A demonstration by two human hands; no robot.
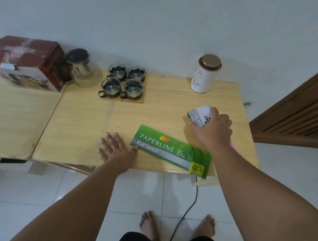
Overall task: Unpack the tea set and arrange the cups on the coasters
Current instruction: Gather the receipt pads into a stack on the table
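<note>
**Cups on coasters, hands at the near edge**

Four cups [123,81] sit on the coasters [135,101] at the back of the tabletop [78,120], just right of the teapot [83,69] and box [26,60]. Left hand [115,149] lies flat, fingers [109,139] spread, thumb touching the green booklet [170,150]. Right hand [212,130] grips a carton [200,115], fingers curled over it. Tin [205,72] stands far right.

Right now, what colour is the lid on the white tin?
The lid is coppery brown, head view.
</note>
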